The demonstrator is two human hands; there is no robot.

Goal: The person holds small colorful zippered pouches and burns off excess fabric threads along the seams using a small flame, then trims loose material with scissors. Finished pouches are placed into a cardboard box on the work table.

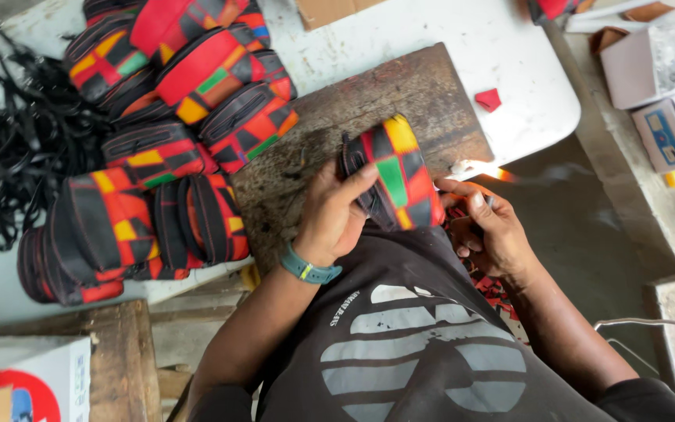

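One pouch (394,176) in left hand (330,215), seven piled (173,133).

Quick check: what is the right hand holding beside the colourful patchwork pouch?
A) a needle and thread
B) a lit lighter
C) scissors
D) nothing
B: a small flame burns just above the right hand, next to the red, yellow, green and black fabric pouch gripped by the left hand.

One patterned pouch (394,173) is in hand, and about eight more pouches (167,148) are piled together. There is one bundle of black straps (11,168), one dark wooden board (400,94), one red scrap (489,99) and two small boxes (663,134).
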